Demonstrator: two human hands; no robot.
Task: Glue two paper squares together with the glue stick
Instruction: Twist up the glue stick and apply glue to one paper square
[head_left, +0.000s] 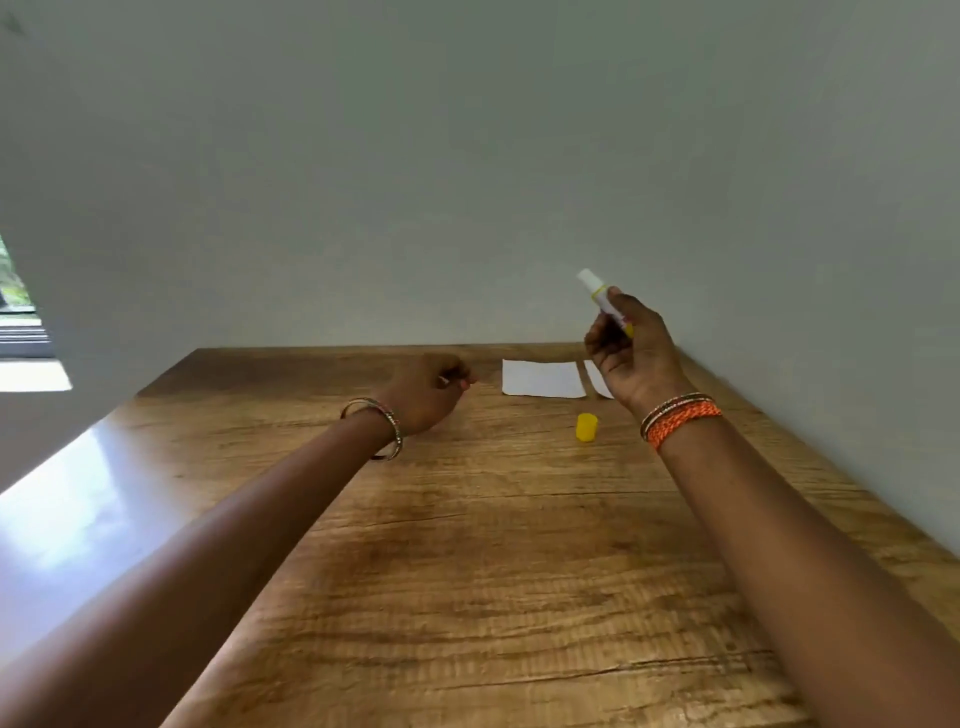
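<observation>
The glue stick is uncapped and in the air, held in the right hand with the fingers curled round its barrel and the white glue end pointing up and away, towards the wall. Its yellow cap stands on the wooden tabletop, just in front of the papers and apart from both hands. So the opening step looks done: cap off, stick ready.

The two paper squares lie flat side by side near the far edge of the tabletop. The left paper square is in full view; the right paper square is partly hidden behind the right hand, with a narrow strip of wood showing between the two. They are not overlapped or stacked, and no glue shows on either sheet, though at this distance a thin smear would probably be too faint to make out.

The left hand hovers low over the tabletop to the left of the papers, its fingers loosely curled; it may be pinching something small and pale at the fingertips, but I cannot tell.

What is left, by my reckoning, is most of the task: bring the stick down, spread glue on one square, lay the other on top, press them together.
</observation>
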